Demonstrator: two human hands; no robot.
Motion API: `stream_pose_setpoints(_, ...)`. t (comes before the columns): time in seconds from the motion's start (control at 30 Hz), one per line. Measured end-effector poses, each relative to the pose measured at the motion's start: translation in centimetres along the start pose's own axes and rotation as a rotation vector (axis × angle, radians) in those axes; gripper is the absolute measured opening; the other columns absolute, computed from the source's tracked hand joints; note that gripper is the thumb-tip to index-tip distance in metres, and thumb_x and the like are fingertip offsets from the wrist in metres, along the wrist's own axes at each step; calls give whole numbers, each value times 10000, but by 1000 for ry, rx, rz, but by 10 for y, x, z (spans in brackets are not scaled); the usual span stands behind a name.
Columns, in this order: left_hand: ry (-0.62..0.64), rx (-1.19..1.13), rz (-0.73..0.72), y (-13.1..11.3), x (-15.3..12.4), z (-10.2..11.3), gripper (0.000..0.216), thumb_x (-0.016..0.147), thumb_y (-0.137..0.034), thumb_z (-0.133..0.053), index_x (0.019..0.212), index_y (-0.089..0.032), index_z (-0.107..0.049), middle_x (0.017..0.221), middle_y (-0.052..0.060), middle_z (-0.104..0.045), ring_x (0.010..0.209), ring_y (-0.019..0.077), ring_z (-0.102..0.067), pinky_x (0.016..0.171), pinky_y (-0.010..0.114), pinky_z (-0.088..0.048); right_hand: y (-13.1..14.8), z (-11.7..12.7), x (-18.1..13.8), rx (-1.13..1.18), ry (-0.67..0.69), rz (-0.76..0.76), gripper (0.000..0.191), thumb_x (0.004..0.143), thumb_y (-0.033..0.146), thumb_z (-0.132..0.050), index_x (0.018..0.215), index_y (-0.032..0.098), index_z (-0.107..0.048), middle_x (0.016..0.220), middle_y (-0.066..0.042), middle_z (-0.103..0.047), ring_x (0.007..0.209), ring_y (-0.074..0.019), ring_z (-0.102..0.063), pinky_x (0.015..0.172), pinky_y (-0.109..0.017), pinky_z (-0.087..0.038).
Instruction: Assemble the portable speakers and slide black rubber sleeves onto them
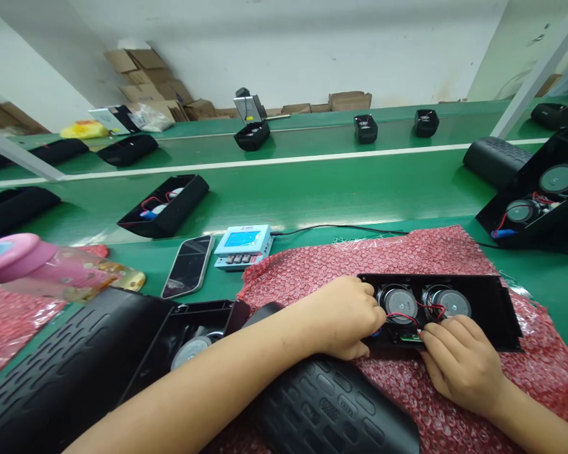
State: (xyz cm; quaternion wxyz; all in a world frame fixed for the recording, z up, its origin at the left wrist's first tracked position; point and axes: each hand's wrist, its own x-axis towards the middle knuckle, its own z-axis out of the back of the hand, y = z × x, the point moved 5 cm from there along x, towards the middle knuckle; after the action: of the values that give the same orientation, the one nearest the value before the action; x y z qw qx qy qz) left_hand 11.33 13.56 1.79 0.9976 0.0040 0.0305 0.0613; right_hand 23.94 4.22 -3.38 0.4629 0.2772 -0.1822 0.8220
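Note:
A black speaker housing (495, 309) lies open side up on red bubble wrap (435, 252), with two round speaker drivers (400, 304) and red wires (402, 315) inside. My left hand (355, 318) is closed over the housing's left end. At the front edge, my right hand (466, 362) pinches a small wire connector (420, 332) beside a green circuit board (410, 338); its fingertips partly hide the connector. Just in front lies a black slotted speaker cover (336, 403), partly under my left forearm. Another opened speaker (194, 353) sits behind that forearm.
A phone (188, 266) and a light-blue tester box (243, 246) with a cable lie behind the wrap. To the left is a pink-lidded bottle (61, 265). More speaker housings (165, 205) stand along the green line. An open speaker (544, 189) leans at right.

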Motion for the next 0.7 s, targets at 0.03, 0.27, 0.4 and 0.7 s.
stream_pose_setpoints(0.03,4,2,2,0,0,0,308,562,-389,-780,699,-155,-635,618,17,-653,614,190,-563,533,322,-428,0,0,0,-2,-2,2,129,829,105,-480,827,124,-607,797,-85,-642,710,-192,-529,725,-382,-404)
stream_pose_setpoints(0.27,26,2,13,1,1,-1,302,572,-390,-773,709,-158,-638,635,20,-658,625,190,-564,546,322,-435,0,1,1,-3,-6,3,118,834,98,-479,832,119,-595,789,-88,-639,707,-192,-515,721,-383,-399)
stream_pose_setpoints(0.4,13,4,9,0,1,0,307,565,-384,-777,709,-151,-636,629,24,-655,626,193,-564,544,321,-428,1,1,2,-6,-12,8,119,830,105,-483,823,117,-601,784,-88,-640,702,-191,-520,712,-377,-399)
stream_pose_setpoints(0.7,48,-7,6,0,1,-1,308,577,-391,-775,720,-154,-639,647,25,-665,633,194,-570,557,319,-438,1,1,2,10,-2,4,104,828,89,-487,826,107,-589,779,-98,-637,707,-200,-503,709,-384,-392)
